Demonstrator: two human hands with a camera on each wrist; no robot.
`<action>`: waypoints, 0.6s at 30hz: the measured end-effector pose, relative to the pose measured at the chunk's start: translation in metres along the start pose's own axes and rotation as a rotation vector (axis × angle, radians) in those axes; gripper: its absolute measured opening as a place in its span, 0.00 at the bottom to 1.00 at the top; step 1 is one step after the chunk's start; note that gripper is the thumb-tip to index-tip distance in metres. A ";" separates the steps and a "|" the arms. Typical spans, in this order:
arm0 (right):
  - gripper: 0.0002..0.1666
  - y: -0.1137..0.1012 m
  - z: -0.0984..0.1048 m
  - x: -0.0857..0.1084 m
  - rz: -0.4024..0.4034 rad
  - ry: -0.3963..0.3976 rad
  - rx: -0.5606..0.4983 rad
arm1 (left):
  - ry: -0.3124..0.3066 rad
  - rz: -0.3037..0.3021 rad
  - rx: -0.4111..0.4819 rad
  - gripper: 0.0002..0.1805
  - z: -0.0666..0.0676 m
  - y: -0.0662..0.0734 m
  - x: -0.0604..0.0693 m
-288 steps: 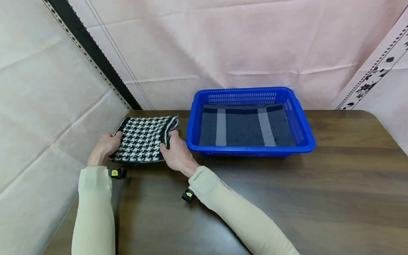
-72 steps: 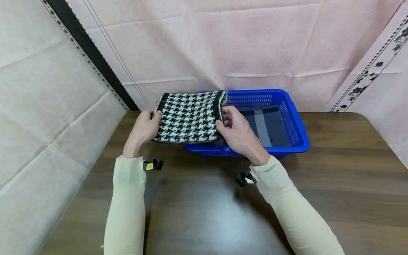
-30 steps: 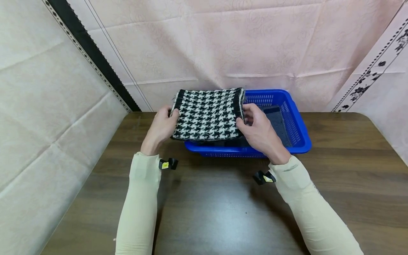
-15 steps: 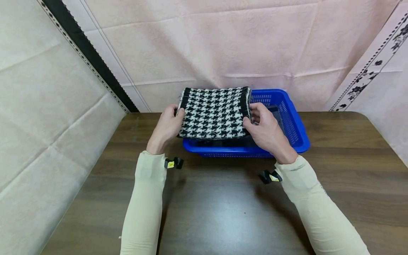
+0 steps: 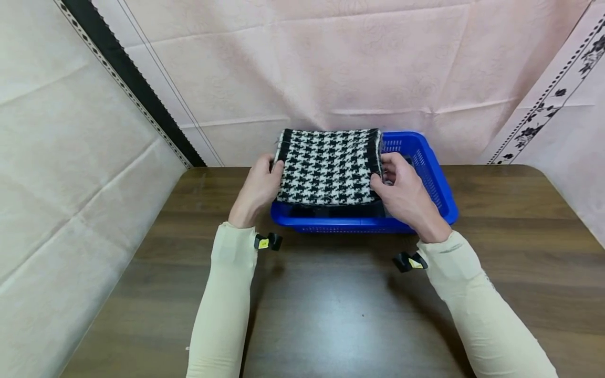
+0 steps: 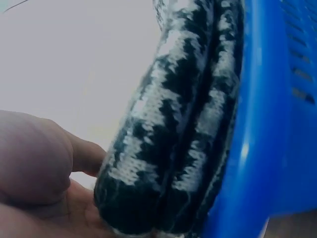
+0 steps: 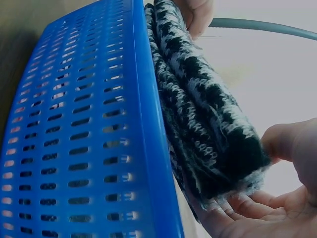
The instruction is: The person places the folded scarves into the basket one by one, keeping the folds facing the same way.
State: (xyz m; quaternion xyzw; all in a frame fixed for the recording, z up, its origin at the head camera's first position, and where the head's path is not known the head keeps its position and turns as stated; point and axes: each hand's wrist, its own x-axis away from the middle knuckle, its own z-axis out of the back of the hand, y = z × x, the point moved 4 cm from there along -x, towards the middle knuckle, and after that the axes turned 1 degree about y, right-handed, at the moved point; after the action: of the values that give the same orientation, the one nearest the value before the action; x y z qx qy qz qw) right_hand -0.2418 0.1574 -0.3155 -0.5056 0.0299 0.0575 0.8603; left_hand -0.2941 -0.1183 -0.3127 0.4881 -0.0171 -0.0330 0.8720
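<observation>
A folded black-and-white houndstooth scarf point(image 5: 328, 168) is held level over the blue plastic basket point(image 5: 350, 226), covering most of its opening in the head view. My left hand point(image 5: 259, 189) grips the scarf's left edge, thumb on top. On the opposite edge, my right hand point(image 5: 407, 195) pinches it between thumb and fingers. Both wrist views show the scarf's thick folded layers just above the basket rim point(image 7: 148, 109). The right fingers point(image 7: 257, 210) reach under the fold. A dark cloth inside the basket is mostly hidden beneath the scarf.
The basket stands on a brown wooden table point(image 5: 326, 304), near its back edge. Behind it hangs a pale pink cloth point(image 5: 359, 63). Another pale cloth point(image 5: 85, 173) with a black border hangs on the left.
Both hands have carried the scarf from the table left of the basket, up and rightward over it. In the last second it has shifted farther right, and the hold has stayed the same.
</observation>
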 end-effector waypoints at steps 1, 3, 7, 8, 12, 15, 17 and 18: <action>0.31 0.001 0.001 0.000 -0.002 0.002 0.004 | 0.002 0.003 0.002 0.22 -0.001 0.001 0.000; 0.31 0.003 0.003 0.000 -0.006 0.004 0.005 | 0.003 0.003 0.004 0.22 -0.004 0.003 -0.001; 0.31 0.008 0.006 -0.001 -0.017 0.004 0.001 | -0.007 -0.006 0.012 0.22 -0.008 0.006 -0.002; 0.31 0.009 0.007 -0.001 -0.019 0.004 0.002 | -0.010 -0.008 0.015 0.23 -0.010 0.007 -0.002; 0.32 0.011 0.012 -0.002 -0.022 0.002 0.002 | -0.017 -0.018 -0.004 0.23 -0.014 0.009 -0.004; 0.32 0.012 0.016 -0.002 -0.035 0.001 0.007 | -0.026 -0.023 0.001 0.22 -0.018 0.012 -0.004; 0.32 0.013 0.020 -0.002 -0.044 0.002 0.013 | -0.033 -0.027 0.017 0.22 -0.021 0.014 -0.004; 0.32 0.013 0.021 -0.003 -0.047 0.003 0.012 | -0.034 -0.026 0.019 0.22 -0.023 0.015 -0.004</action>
State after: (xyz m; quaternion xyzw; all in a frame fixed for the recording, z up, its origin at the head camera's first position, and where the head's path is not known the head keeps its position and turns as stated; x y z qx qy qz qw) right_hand -0.2462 0.1821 -0.3164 -0.5011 0.0198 0.0362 0.8644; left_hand -0.2961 -0.0912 -0.3119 0.4958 -0.0261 -0.0525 0.8665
